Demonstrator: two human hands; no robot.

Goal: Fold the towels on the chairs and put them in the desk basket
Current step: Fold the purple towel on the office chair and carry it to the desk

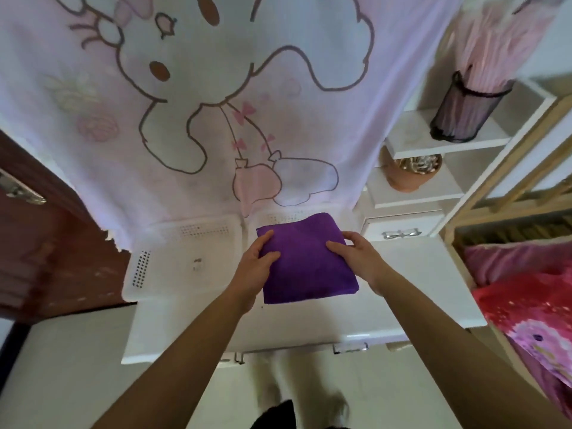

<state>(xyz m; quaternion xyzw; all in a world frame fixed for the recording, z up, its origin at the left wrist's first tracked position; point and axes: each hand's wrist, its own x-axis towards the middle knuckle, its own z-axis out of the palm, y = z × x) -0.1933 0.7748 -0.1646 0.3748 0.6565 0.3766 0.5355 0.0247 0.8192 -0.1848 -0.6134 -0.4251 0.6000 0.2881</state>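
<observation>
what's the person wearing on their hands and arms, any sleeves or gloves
Nothing shows. The left hand and right hand are ungloved, with no watch or bracelet at either wrist. Both forearms are bare down to the frame's bottom edge; no sleeve comes into view.

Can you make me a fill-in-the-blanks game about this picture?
The towel is ____ in colour.
The basket left of it is ____ in colour.
The left hand and right hand grip the ____.
Missing words: purple, white, towel.
</observation>
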